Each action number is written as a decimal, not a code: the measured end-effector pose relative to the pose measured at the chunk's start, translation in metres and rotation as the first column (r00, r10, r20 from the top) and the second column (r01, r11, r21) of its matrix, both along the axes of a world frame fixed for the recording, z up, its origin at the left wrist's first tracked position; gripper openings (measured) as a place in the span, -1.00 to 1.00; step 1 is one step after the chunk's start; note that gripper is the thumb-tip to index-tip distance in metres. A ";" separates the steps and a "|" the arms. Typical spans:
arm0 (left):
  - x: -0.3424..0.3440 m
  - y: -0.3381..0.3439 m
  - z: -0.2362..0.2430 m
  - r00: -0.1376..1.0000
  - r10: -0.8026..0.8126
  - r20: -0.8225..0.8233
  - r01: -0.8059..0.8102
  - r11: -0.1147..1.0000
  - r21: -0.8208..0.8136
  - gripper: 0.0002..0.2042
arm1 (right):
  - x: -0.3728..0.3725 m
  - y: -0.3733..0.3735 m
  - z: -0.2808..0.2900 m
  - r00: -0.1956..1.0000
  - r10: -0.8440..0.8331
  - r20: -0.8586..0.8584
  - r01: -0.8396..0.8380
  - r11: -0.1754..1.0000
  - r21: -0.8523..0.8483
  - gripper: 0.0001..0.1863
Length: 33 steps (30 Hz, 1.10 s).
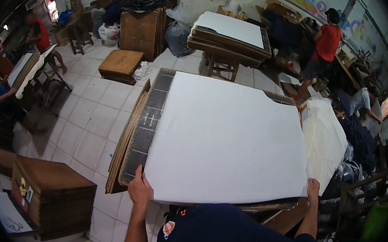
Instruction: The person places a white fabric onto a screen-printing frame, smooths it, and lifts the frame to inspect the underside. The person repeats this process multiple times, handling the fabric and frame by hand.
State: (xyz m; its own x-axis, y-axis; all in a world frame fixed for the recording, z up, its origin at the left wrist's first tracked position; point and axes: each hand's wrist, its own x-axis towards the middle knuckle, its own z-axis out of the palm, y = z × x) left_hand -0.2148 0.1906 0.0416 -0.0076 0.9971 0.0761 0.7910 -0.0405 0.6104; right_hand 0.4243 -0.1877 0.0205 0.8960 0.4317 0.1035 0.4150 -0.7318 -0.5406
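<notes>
There is one view only, worn on the person's head and tipped steeply down and forward. A white sheet (224,136) fills the frame's centre close below. Fisheye bending curves the tiled floor (89,117) at left, and dark corners ring the frame's rim.

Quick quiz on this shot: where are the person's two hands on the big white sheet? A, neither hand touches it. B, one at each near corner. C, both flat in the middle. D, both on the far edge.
B: the left hand grips the near left corner of the white sheet and the right hand holds its near right corner, over the stack of boards.
</notes>
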 end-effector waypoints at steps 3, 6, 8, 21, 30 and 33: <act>-0.005 -0.007 0.002 0.999 -0.017 -0.030 0.017 1.000 -0.004 -0.61 | -0.011 -0.007 0.006 1.000 0.012 0.002 -0.012 1.000 -0.024 -0.65; -0.008 -0.010 0.002 0.999 -0.027 -0.028 0.028 0.999 0.023 -0.61 | -0.020 -0.010 0.009 1.000 0.025 -0.006 -0.025 1.000 -0.006 -0.66; -0.010 -0.012 0.002 0.999 -0.025 -0.020 0.026 0.999 0.024 -0.61 | -0.024 -0.011 0.008 0.999 0.032 -0.023 -0.031 0.999 0.038 -0.65; -0.024 -0.026 0.003 0.998 -0.038 -0.049 0.038 0.999 -0.004 -0.61 | -0.035 -0.028 0.002 0.999 -0.009 -0.049 0.004 0.994 -0.107 -0.67; -0.027 -0.028 0.004 0.997 -0.056 -0.060 0.053 0.998 -0.044 -0.60 | -0.046 -0.023 0.006 0.993 -0.074 -0.094 0.066 0.994 -0.083 -0.68; -0.028 -0.028 0.004 0.997 -0.062 -0.034 0.061 0.997 -0.040 -0.61 | -0.046 -0.023 0.005 0.997 -0.054 -0.048 0.049 0.994 -0.096 -0.66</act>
State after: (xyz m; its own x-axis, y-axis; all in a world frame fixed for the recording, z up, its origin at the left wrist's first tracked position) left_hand -0.2431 0.1624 0.0455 0.0561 0.9978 0.0362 0.8086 -0.0666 0.5846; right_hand 0.3780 -0.2108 0.0252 0.9206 0.3902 0.0183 0.3489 -0.8003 -0.4877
